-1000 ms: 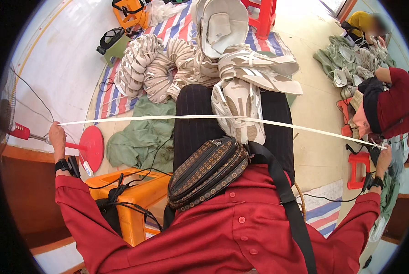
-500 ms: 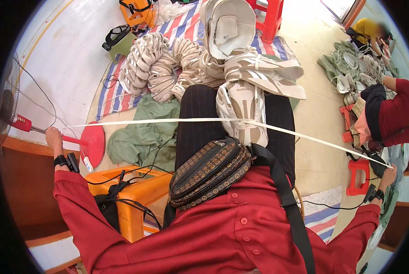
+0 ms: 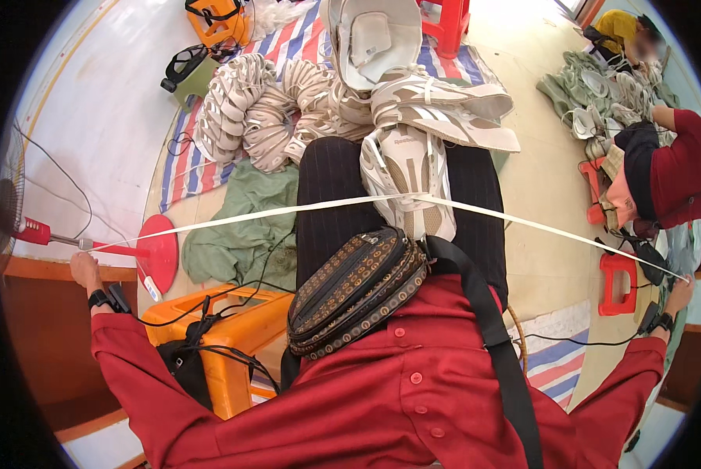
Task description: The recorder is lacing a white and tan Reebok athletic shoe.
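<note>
A beige and white shoe upper (image 3: 397, 164) lies over my lap between my knees. A long cream shoelace (image 3: 311, 206) runs through its lacing and is drawn out to both sides, peaking slightly at the upper. Far out to the left, my left hand (image 3: 85, 270) is closed on one end of the lace, near the red fan pole. At the far right my right hand (image 3: 681, 292) pinches the other end. More uppers (image 3: 444, 113) lie just beyond my knees, against a pale stacked set of uppers (image 3: 370, 43) seen from inside.
Rows of uppers (image 3: 233, 102) rest on a striped sheet (image 3: 186, 168). An orange stool (image 3: 233, 344) with black cables stands left of me, beside a green cloth (image 3: 249, 227) and red fan base (image 3: 160, 250). Right are a red stool (image 3: 618, 283) and a co-worker's red sleeve (image 3: 683, 168).
My hands have moved further apart and my left hand is lower. The lace now rises to a peak at the upper. The whole view has shifted a little.
</note>
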{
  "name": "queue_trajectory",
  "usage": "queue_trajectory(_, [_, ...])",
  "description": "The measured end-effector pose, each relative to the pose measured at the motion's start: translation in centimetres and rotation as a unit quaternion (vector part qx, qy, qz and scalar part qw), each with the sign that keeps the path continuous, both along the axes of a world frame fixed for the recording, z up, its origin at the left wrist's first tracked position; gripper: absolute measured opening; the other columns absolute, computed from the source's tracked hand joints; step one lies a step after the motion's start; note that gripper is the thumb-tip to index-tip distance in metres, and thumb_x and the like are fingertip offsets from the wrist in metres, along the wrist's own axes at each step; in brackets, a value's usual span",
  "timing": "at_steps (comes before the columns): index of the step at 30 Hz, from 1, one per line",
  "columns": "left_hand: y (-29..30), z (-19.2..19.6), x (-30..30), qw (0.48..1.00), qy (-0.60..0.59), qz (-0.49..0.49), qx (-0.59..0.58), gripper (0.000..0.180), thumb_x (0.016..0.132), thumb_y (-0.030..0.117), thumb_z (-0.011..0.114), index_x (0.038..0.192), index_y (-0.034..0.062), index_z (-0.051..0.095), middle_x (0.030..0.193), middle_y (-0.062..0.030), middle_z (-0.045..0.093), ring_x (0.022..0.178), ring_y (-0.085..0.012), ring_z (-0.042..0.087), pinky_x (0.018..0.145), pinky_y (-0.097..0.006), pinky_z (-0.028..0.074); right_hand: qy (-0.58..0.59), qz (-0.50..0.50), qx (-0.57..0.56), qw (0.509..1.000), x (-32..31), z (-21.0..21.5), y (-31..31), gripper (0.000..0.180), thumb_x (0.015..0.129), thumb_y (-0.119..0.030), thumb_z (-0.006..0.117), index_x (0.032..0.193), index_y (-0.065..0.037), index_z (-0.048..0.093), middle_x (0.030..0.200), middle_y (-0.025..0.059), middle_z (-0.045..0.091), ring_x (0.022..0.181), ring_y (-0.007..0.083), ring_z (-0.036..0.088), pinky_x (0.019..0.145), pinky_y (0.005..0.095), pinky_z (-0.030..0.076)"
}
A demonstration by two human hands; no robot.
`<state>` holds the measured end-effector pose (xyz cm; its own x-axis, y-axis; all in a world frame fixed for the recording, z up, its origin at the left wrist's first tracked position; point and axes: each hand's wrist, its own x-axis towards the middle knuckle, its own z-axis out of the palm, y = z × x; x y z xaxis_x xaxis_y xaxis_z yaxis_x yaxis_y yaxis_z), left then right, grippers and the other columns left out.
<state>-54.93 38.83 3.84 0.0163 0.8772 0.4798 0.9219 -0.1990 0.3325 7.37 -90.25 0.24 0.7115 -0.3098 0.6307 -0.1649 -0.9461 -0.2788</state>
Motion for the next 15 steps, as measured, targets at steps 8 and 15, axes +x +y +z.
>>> queue_trajectory(8, [1.1,-3.4,-5.6,0.985,-0.120,0.099,-0.081,0.030,0.085,0.015,0.044,0.081,-0.0015,0.068,0.074,-0.0131,0.069,0.064,-0.0204,0.069,0.058,-0.032,0.053,0.011,0.164,0.242,0.956,3.7,2.5,5.6,0.036,0.096,-0.018,0.044,0.125,0.001,0.053,0.112,0.0126,0.067,0.099,0.0192,0.066,0.079,0.0291,0.053])
queue_trajectory(15, [-1.6,-3.2,10.2,0.932,-0.270,-0.234,-0.062,0.028,0.087,0.009,0.049,0.107,-0.0026,0.064,0.084,-0.0108,0.067,0.072,-0.0159,0.066,0.064,-0.028,0.057,0.144,0.364,0.302,0.869,-1.8,-3.9,34.1,0.025,0.095,-0.016,0.046,0.113,-0.003,0.058,0.092,0.0059,0.066,0.083,0.0147,0.065,0.075,0.0273,0.052])
